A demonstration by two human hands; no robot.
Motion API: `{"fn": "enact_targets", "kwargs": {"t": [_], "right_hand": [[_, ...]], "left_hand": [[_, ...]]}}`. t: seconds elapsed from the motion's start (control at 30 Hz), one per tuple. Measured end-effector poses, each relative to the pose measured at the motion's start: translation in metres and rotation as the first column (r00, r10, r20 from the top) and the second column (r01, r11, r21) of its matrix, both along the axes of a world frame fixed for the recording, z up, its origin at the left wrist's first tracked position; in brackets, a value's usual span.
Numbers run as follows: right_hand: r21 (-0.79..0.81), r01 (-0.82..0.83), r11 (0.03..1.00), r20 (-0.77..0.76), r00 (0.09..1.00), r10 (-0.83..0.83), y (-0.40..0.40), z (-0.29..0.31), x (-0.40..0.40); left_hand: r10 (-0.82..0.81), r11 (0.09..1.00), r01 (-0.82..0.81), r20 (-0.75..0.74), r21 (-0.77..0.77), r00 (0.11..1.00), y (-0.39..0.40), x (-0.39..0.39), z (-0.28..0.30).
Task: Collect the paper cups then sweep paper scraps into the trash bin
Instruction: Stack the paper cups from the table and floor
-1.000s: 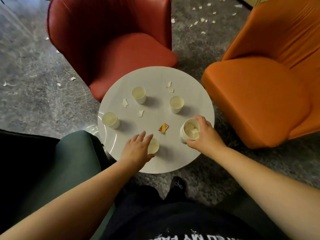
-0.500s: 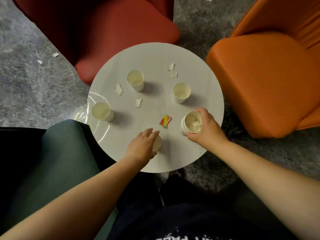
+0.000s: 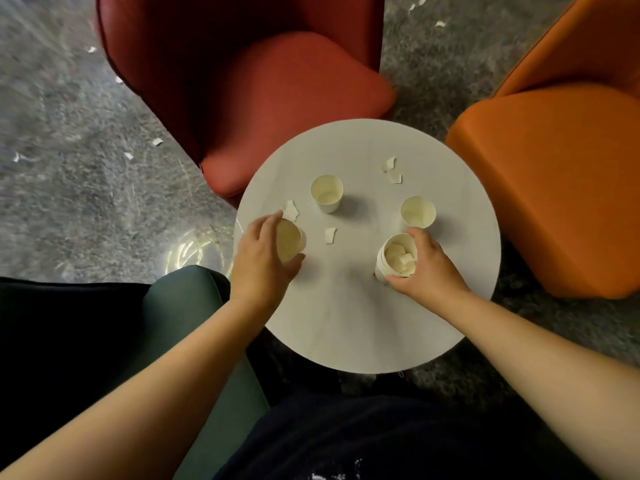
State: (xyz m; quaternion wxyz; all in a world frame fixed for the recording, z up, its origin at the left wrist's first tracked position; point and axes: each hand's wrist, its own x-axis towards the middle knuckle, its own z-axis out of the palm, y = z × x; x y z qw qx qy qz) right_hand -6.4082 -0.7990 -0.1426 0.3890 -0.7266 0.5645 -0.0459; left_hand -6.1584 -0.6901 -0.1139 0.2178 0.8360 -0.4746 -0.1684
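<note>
While cup collecting is underway, left hand (image 3: 265, 265) grip curls round a paper cup (image 3: 289, 240) at the surface (image 3: 346, 323) left edge; right hand (image 3: 427, 268) pinches the scrap-filled cup stack (image 3: 394, 259). Next, likely: nest it in the stack, then two loose cups (image 3: 326, 193).

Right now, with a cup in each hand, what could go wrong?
The right hand holds a cup stack loaded with scraps; tilting it could spill them. The left hand grips a cup close to a scrap near the table edge, so lifting might knock it off.
</note>
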Motion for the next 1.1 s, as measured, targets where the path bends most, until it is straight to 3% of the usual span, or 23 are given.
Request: {"fn": "enact_targets", "kwargs": {"t": [0.17,0.27,0.43,0.77,0.9,1.1], "right_hand": [[0.007,0.003,1.000,-0.013,1.000,-0.003,0.000,-0.001,0.020],[0.015,0.023,1.000,-0.025,0.999,-0.023,0.000,-0.002,0.025],[0.029,0.057,0.998,-0.040,0.998,-0.056,0.002,-0.006,0.029],[0.036,0.122,0.992,-0.055,0.991,-0.120,0.004,-0.012,0.043],[0.021,0.155,0.988,-0.049,0.987,-0.154,0.002,-0.011,0.047],[0.013,0.229,0.973,-0.049,0.972,-0.228,0.003,-0.002,0.053]], "left_hand": [[0.076,0.993,-0.079,0.041,0.086,0.996,0.012,0.040,-0.009],[-0.023,0.978,0.004,0.089,0.211,0.996,0.015,0.048,-0.020],[-0.139,0.938,0.115,0.050,0.326,0.989,0.010,0.055,-0.041],[-0.308,0.853,0.306,-0.067,0.422,0.949,-0.003,0.068,-0.063],[-0.325,0.888,0.326,-0.059,0.325,0.944,-0.012,0.074,-0.056],[-0.299,0.953,0.293,-0.082,-0.074,0.951,-0.056,0.073,-0.029]]}}
